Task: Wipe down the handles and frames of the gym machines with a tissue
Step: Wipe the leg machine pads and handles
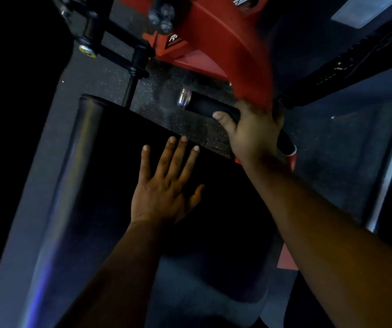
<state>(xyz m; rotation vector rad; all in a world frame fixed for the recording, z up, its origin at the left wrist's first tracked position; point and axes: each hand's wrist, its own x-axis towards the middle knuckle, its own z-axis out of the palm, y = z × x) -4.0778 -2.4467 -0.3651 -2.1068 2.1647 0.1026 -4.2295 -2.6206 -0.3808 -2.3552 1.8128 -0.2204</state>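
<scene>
Two bare hands at a red-framed gym machine: the right hand has its grip closed around the black foam handle; the left hand, grip open, lies flat on the black pad. Tissue not discernible.

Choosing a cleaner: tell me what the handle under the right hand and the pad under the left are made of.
Handle: apparently matte black foam or rubber sleeve, with a shiny metal end cap.
Pad: likely smooth black vinyl; faint sheen along its rounded edge.
</scene>
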